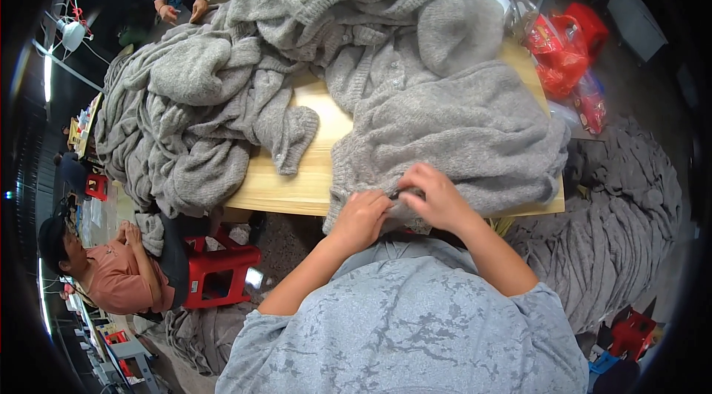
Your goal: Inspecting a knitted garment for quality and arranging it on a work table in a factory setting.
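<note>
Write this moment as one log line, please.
left hand: touching grey knit, near edge; right hand: beside left, same edge; grip: unclear; knit: on wooden table; grey pile: table's left side

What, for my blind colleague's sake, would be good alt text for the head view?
A person's bare left hand and bare right hand touch a fuzzy grey knitted garment at the near edge of a pale wooden table. Crumpled grey knitwear is heaped left and beyond; a co-worker in a salmon-coloured shirt sits at left.
</note>
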The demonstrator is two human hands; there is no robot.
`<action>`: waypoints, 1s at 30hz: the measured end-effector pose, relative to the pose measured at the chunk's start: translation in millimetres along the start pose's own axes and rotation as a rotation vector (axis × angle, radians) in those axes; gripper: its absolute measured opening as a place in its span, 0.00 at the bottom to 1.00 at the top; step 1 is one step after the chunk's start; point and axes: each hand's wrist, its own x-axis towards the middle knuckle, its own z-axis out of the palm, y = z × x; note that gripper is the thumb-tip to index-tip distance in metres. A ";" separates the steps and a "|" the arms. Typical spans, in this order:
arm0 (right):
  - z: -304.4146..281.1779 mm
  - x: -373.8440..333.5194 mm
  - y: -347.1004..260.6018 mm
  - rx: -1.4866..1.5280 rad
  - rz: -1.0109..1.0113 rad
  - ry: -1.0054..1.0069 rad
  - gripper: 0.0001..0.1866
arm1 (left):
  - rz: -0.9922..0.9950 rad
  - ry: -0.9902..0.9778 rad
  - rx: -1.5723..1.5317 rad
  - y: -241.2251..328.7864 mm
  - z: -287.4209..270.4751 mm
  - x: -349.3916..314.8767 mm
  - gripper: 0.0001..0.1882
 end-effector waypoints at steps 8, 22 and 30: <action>3.3 27.0 16.0 -0.369 -0.080 -0.183 0.09 | 0.053 0.106 0.172 -1.3 11.8 -4.1 0.07; -3.4 26.0 16.2 0.420 0.467 -0.341 0.13 | 0.062 0.243 0.070 -6.2 13.6 1.4 0.10; 15.8 27.9 18.0 -0.060 0.281 -0.377 0.15 | 0.091 0.202 0.091 -7.8 15.8 -5.7 0.10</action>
